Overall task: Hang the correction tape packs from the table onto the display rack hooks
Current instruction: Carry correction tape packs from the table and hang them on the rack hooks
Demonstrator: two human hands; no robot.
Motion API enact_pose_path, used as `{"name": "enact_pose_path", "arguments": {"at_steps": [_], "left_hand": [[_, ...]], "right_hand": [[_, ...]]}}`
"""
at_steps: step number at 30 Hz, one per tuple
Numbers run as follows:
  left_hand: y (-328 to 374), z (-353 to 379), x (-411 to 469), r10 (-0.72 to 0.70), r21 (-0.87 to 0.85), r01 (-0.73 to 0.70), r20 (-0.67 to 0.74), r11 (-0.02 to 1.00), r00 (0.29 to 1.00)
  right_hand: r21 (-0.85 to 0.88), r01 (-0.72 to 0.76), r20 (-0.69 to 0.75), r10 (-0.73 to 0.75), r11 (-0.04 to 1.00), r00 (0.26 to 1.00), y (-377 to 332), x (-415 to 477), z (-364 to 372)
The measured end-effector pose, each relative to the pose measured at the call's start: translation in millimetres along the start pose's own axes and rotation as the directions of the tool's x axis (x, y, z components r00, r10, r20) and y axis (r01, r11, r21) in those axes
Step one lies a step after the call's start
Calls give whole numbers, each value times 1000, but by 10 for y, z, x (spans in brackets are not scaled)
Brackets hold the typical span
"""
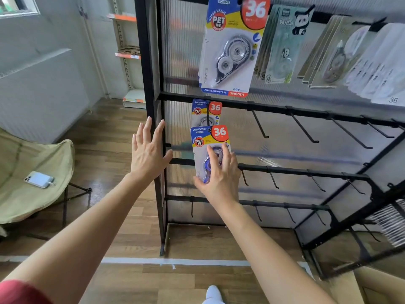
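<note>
My right hand [219,174] holds a blue correction tape pack [209,139] by its lower half, at the tip of the leftmost hook on the second bar of the black display rack [151,84]. Behind it on the same hook hangs another identical pack [206,110]. A larger-looking pack [230,51] hangs from the top bar above them. My left hand [149,150] is spread flat, fingers straight, beside the rack's left post and holds nothing.
Panda packs [285,47] and pale packs [350,58] hang along the top bar to the right. Several bare hooks [304,130] jut from the lower bars. A beige folding chair [32,172] with a phone [39,179] stands at the left. A cardboard box [368,286] sits at lower right.
</note>
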State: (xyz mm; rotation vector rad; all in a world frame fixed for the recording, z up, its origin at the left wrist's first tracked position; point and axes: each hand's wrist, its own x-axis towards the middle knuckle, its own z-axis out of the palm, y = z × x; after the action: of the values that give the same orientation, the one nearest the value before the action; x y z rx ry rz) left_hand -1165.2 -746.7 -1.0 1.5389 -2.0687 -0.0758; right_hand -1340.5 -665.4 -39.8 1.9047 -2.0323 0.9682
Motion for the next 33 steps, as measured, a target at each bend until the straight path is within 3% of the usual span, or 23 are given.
{"name": "enact_pose_path", "arguments": {"at_steps": [5,17,33], "left_hand": [[-14,42,211,18,18,-18,-7,1000,1000],[-42,331,521,1,56,1,-37,998,999],[-76,458,562,-50,64,56,-90,996,995]], "right_hand": [[14,-18,82,17,1000,997,64,219,121],[45,-73,81,69,996,994,244,814,587],[-133,-71,326,111,989,939,339,1409,675]]}}
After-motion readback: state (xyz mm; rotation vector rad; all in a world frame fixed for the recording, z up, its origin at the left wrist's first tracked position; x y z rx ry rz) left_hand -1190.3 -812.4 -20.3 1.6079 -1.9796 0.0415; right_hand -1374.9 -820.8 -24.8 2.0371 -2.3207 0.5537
